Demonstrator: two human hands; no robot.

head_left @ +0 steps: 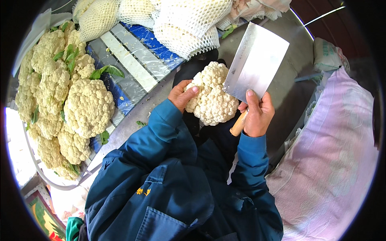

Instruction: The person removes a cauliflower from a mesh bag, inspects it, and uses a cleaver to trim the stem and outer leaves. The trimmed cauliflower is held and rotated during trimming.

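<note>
A pale cauliflower head (215, 100) is held over my lap, its bumpy face turned up. My left hand (183, 95) grips it from the left side, thumb on top. In my right hand (257, 114) is a cleaver (259, 58), the wooden handle in my fist and the thumb laid against the base of the wide blade. The blade tilts up to the right, and its left edge appears close to the right side of the cauliflower. Whether they touch I cannot tell.
Several cauliflowers (52, 80) are heaped on the striped table (128, 56) at left, with loose green leaves (107, 72). Foam-netted bundles (189, 26) lie along its far side. A pink cloth (329, 160) covers something bulky at right, near a pale sack (326, 54).
</note>
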